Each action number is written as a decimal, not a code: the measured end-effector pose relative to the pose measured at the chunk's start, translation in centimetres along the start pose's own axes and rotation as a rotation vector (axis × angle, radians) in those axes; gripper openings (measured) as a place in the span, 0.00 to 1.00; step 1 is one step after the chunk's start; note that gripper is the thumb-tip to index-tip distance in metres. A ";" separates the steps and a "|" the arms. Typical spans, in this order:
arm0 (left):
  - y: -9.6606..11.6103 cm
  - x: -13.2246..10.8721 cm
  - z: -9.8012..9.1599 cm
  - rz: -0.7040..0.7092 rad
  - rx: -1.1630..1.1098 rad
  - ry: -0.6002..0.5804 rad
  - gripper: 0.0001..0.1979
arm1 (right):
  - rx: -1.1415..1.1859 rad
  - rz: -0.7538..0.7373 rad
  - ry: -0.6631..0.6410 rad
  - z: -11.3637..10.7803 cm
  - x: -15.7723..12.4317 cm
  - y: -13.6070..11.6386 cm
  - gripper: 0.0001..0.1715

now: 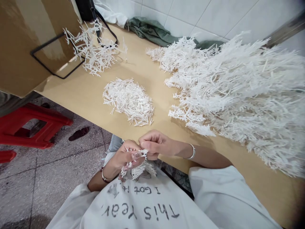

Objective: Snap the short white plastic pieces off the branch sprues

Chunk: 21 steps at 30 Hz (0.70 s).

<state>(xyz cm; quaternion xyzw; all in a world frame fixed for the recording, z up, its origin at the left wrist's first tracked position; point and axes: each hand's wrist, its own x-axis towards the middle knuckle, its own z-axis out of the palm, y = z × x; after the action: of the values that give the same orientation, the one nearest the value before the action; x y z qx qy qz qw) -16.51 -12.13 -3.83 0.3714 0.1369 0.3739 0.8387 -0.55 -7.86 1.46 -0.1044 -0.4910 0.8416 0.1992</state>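
My left hand (124,157) is closed around a white plastic sprue cluster (139,168) of small branched parts, held near my chest below the table edge. My right hand (153,144) is closed too, its fingers pinching the same cluster from above. Both wrists wear thin bracelets. Just beyond my hands, on the tan table (90,95), lies a flat pile of loose white plastic pieces (128,100). A very large heap of white branched sprues (238,92) covers the table's right side.
A smaller bunch of bare white sprue frames (92,52) lies at the far left by a cardboard box (23,47) with a black wire frame. Green cloth (152,30) sits against the tiled wall. A red plastic stool (30,125) stands on the floor left.
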 end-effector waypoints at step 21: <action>0.8 0.6 2.1 0.186 -0.030 0.292 0.24 | -1.121 -0.259 0.466 -1.8 0.2 -3.0 0.18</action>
<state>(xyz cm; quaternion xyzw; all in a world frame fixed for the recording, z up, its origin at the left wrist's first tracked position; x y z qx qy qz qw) -15.43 -12.49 -1.79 0.3116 0.2165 0.5019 0.7773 0.62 -5.07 3.21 -0.3138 -0.8105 0.3800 0.3166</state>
